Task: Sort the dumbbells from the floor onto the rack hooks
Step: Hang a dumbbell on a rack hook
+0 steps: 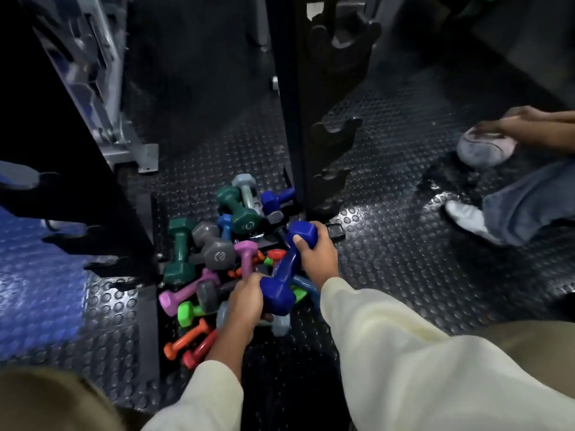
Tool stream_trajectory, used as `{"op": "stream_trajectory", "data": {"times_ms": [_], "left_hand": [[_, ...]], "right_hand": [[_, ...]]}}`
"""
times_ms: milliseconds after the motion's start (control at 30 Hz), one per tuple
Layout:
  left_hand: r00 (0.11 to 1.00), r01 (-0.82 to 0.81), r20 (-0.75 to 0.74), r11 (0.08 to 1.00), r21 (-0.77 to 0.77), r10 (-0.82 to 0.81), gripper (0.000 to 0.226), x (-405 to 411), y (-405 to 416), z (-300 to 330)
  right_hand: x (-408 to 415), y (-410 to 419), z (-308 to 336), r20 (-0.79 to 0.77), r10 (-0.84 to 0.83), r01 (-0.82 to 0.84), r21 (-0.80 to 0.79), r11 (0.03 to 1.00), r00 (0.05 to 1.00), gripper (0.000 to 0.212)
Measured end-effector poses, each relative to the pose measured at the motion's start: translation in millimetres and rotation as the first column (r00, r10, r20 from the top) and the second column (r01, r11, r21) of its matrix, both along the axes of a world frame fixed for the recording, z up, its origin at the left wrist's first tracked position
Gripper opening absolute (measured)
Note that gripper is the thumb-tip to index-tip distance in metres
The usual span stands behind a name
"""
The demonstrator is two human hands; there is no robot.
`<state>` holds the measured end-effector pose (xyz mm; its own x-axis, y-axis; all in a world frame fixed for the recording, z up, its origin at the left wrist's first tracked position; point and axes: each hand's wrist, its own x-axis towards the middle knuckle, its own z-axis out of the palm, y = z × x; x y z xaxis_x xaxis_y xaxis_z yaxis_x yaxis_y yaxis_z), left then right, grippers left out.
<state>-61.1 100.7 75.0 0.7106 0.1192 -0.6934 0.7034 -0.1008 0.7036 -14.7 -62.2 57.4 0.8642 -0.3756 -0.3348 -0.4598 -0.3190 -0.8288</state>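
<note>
Blue dumbbell (pixel 287 267) was lifted above the floor pile (pixel 214 262); left hand (pixel 245 301) gripped its near head, right hand (pixel 317 253) its far head. Long axis pointed toward the rack hooks (pixel 334 135), beyond the right hand.

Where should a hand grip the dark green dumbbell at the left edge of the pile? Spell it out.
Grip the dark green dumbbell by its narrow handle, coming from above. It lies flat with the handle exposed between the two wide heads; the grey dumbbell crowds its right side.
</note>
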Motion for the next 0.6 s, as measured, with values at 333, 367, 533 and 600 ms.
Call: {"op": "stream_trajectory", "data": {"times_ms": [333, 367, 533, 600], "left_hand": [[0.978, 0.15, 0.132, 0.983, 0.104, -0.163, 0.036, 25.6, -66.8, -8.7], [0.976, 0.158, 0.131, 0.98, 0.119, -0.173, 0.036, 29.6, -73.7, -7.1], [0.987, 0.078, 0.131, 0.989, 0.122, -0.094, 0.04, 44.8, -98.6, -4.6], [0.989, 0.051, 0.14, 0.998, 0.045, -0.057, 0.043, 46.0, -107.0, -8.9]], "right_hand": [[0.6, -70.0, 6.5, 0.077, -0.248, 0.23, 0.189, 0.955, 0.966, 0.036], [3.6, -77.7, 9.8, 0.089, -0.252, 0.233, 0.184, 0.955, 0.964, 0.036], [19.8, -102.1, 11.2, 0.145, -0.243, 0.232, 0.086, 0.969, 0.959, 0.037], [25.2, -106.1, 15.9, 0.164, -0.227, 0.22, 0.063, 0.974, 0.96, 0.037]]}}
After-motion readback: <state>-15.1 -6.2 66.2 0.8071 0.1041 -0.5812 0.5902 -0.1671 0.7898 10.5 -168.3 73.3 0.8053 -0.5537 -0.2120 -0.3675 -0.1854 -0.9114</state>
